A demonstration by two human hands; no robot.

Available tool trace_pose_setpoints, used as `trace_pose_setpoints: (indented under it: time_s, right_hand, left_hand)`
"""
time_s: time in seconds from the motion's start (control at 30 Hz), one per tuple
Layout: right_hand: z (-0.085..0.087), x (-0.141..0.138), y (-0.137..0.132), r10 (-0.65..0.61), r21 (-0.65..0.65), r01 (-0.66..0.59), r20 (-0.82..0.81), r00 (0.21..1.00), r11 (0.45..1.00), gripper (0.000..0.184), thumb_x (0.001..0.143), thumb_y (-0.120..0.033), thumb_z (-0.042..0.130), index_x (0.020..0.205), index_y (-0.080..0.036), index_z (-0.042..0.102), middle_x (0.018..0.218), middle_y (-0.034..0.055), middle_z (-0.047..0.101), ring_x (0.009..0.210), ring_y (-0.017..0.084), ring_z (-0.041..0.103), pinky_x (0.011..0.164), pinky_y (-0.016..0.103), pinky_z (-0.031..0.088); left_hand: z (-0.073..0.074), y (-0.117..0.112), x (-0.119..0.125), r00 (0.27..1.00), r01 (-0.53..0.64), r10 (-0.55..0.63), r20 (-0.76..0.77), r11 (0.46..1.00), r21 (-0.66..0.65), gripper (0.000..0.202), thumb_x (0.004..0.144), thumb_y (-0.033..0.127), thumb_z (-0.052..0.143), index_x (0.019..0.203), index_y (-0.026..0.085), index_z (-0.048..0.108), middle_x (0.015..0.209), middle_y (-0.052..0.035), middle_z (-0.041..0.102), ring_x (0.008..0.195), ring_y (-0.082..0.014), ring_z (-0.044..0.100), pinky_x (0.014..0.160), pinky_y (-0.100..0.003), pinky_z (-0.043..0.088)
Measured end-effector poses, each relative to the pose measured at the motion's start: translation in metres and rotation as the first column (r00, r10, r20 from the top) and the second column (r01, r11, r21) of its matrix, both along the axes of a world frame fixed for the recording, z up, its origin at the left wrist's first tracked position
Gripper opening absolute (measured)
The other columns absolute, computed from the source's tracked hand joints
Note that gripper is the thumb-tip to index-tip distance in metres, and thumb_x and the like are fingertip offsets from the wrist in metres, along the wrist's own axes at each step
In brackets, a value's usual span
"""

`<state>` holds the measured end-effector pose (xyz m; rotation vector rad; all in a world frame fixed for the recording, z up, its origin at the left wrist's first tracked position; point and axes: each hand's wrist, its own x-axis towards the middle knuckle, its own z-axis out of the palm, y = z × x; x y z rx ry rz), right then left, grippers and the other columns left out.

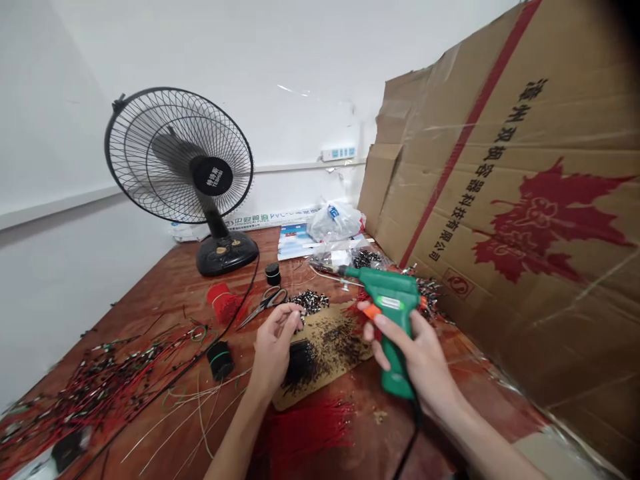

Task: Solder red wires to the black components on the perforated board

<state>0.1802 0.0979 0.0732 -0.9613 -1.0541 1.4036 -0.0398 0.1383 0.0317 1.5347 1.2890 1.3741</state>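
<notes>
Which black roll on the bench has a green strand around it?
The front roll, beside the left hand; the other black roll stands farther back, by the scissors, with no green showing.

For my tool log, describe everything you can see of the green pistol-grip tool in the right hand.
The green pistol-grip tool has a body that looks like matte plastic, an orange trigger and a slim nozzle pointing left. A black cord leaves the base of the grip. The right hand wraps the grip, holding the tool upright. Whether it melts glue or solder cannot be told.
</notes>
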Motion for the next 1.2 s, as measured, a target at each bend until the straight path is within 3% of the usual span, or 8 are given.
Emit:
trace_pose_setpoints:
  time_s: [0.13,0.27,0.43,0.77,0.97,1.2]
  right_hand:
    - [0.012,-0.039,0.028,0.051,0.026,-0.051,0.01,0.999,0.998,0.064,0.073,-0.053,0.069,0.121,-0.019,0.042,0.119,0.0079,0.058,0.049,-0.002,0.05,0.045,0.012,0.04]
    - [0.002,-0.056,0.033,0.085,0.012,-0.086,0.025,0.996,0.996,0.07,0.069,-0.052,0.073,0.121,-0.017,0.041,0.112,0.0076,0.06,0.049,-0.002,0.048,0.045,0.012,0.042]
    - [-0.008,-0.057,0.027,0.078,-0.014,-0.078,0.023,0.997,0.997,0.071,0.069,-0.051,0.073,0.121,-0.015,0.041,0.103,0.0059,0.06,0.05,-0.003,0.048,0.045,0.01,0.041]
    - [-0.009,-0.05,0.028,0.086,-0.046,-0.086,0.006,0.996,0.995,0.066,0.069,-0.048,0.074,0.116,-0.016,0.04,0.091,0.001,0.058,0.049,-0.002,0.049,0.045,0.009,0.041]
    - [-0.012,-0.051,0.026,0.05,-0.045,-0.049,0.02,0.999,0.998,0.065,0.07,-0.047,0.073,0.117,-0.016,0.041,0.102,0.0036,0.06,0.051,-0.003,0.05,0.046,0.01,0.043]
    - [-0.019,-0.057,0.025,0.024,-0.036,-0.023,0.043,0.999,0.999,0.067,0.069,-0.046,0.074,0.12,-0.017,0.04,0.115,0.0069,0.059,0.055,-0.003,0.051,0.048,0.01,0.047]
  left_hand:
    - [0.0,-0.006,0.009,0.989,0.05,-0.048,0.142,0.999,-0.007,0.036,0.091,0.049,0.053,0.103,0.015,0.058,0.075,0.0003,0.055,0.073,-0.0084,0.051,0.072,-0.018,0.041]
    - [0.0,-0.012,0.015,0.972,0.066,-0.057,0.23,0.997,-0.029,0.036,0.09,0.049,0.057,0.102,0.015,0.058,0.075,0.0007,0.054,0.074,-0.0077,0.051,0.072,-0.017,0.042]
    - [0.005,-0.017,0.021,0.977,0.061,-0.05,0.207,0.997,-0.046,0.033,0.09,0.047,0.057,0.099,0.015,0.058,0.077,0.0005,0.056,0.074,-0.0069,0.052,0.072,-0.016,0.043]
    - [0.007,-0.023,0.024,0.972,0.056,-0.044,0.229,0.997,-0.045,0.028,0.087,0.041,0.064,0.103,0.017,0.064,0.082,-0.0004,0.062,0.079,-0.0062,0.059,0.075,-0.012,0.047]
    - [0.0,-0.019,0.025,0.935,0.107,-0.059,0.35,0.987,-0.119,0.031,0.08,0.035,0.073,0.104,0.018,0.065,0.091,-0.0017,0.067,0.085,-0.0067,0.062,0.079,-0.012,0.049]
    - [-0.005,-0.016,0.026,0.898,0.155,-0.102,0.428,0.984,-0.091,0.022,0.081,0.03,0.072,0.098,0.017,0.066,0.098,-0.0044,0.068,0.093,-0.0112,0.065,0.087,-0.019,0.051]
